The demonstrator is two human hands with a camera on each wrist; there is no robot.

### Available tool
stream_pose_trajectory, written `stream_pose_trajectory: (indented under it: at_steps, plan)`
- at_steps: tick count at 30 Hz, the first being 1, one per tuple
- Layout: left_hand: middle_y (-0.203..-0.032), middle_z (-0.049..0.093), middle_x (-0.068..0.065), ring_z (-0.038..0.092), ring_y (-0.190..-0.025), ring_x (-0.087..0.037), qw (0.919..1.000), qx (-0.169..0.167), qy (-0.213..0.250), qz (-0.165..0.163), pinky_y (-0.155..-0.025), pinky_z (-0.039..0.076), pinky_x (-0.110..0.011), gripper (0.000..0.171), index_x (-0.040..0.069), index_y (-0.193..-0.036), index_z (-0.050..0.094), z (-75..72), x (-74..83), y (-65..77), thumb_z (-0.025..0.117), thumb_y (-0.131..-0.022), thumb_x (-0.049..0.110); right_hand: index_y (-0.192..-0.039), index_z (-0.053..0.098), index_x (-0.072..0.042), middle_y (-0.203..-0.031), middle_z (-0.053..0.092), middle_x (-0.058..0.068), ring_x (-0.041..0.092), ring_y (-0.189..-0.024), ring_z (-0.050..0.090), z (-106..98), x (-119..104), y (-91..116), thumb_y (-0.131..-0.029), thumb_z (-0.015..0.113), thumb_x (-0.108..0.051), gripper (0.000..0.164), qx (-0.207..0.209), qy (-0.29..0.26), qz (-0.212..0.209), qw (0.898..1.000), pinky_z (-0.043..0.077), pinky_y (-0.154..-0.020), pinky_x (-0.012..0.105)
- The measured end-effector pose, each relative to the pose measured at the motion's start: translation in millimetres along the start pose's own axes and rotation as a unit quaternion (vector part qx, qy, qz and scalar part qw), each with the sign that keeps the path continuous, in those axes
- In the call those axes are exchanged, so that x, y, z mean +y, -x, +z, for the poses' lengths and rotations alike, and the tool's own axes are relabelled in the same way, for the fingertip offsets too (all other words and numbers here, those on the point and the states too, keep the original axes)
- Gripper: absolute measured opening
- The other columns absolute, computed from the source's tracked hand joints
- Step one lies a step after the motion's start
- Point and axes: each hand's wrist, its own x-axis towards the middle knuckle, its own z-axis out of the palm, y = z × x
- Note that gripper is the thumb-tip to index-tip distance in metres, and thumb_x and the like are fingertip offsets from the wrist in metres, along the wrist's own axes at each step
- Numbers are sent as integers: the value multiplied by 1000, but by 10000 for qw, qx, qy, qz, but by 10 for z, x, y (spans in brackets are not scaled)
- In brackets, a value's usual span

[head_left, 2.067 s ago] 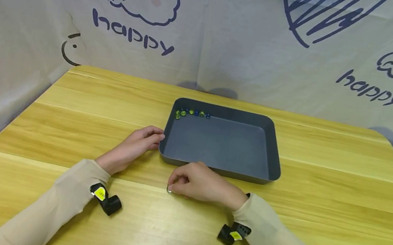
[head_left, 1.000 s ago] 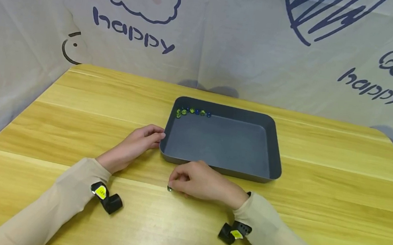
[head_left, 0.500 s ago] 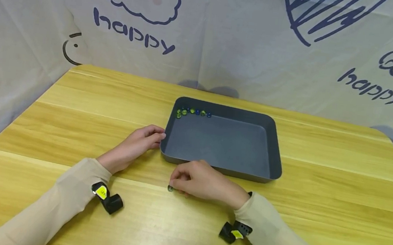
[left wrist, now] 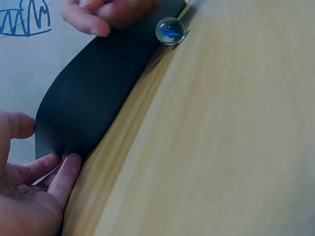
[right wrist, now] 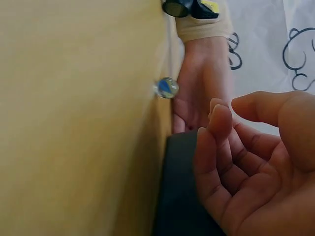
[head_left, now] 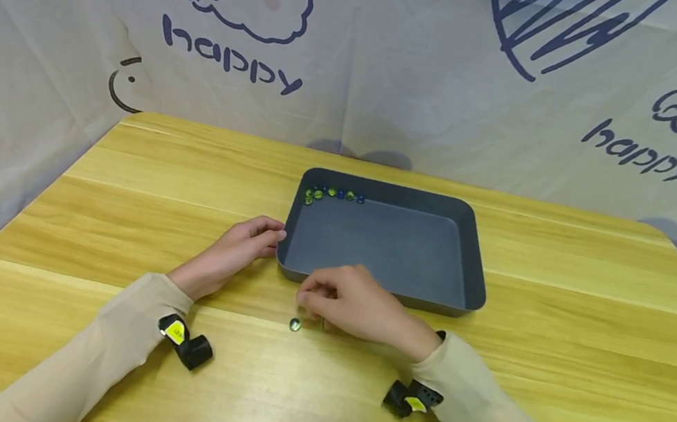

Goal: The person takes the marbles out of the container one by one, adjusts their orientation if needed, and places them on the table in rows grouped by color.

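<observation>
A clear glass marble (head_left: 295, 324) with a blue swirl lies on the wooden table in front of the tray; both wrist views show the marble (left wrist: 170, 31) too. My right hand (head_left: 359, 305) is just above and right of it, fingers loosely curled, apart from the marble. Between its thumb and fingers (right wrist: 214, 123) nothing is seen in the right wrist view. My left hand (head_left: 236, 251) touches the near left corner of the dark grey tray (head_left: 381, 244); in the left wrist view its fingertips (left wrist: 69, 167) rest against the outer wall.
Several green and blue marbles (head_left: 332, 193) sit in the tray's far left corner. The wooden table (head_left: 555, 347) stretches to both sides. Behind it hangs a white cloth (head_left: 417, 74) with drawings. Each wrist carries a small black camera (head_left: 191, 351).
My right hand has let go of the marble and risen slightly away from it, towards the tray. The marble stays on the table. My left hand has kept its place at the tray.
</observation>
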Motion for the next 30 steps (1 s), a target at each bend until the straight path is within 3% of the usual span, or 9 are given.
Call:
stream_pose_trajectory:
  at_steps: [11,16,24,30]
  plan:
    - [-138,46,-21,49,-123,-33,10000,11,-56,7,-107,37,-42,46,-6,-136,44,3,21,1,45,-103,25,-106,71,-5,-73,65,3,27,-63,60,-339,-40,82,-98,59,-18,19,573,-59,223,9981,51,-57,32]
    - [-138,46,-21,49,-123,-32,10000,22,-55,-31,-107,37,-42,45,-6,-137,44,2,25,11,44,-103,25,-108,70,-4,-71,63,1,23,-68,61,-475,33,108,-99,58,-18,21,769,-84,255,9967,53,-63,35]
    - [-138,47,-20,50,-122,-32,10000,42,-77,-47,-107,37,-41,46,-5,-137,44,4,16,10,45,-103,26,-117,66,-3,-82,67,12,29,-76,63,-610,195,99,-100,56,-19,26,1021,-73,657,9926,54,-73,44]
    - [-139,46,-20,49,-123,-32,9999,42,-102,-55,-107,37,-42,47,-5,-137,44,2,11,5,45,-103,27,-119,66,-3,-84,67,11,28,-77,63,-661,295,81,-100,55,-19,27,1111,-45,834,9903,54,-74,43]
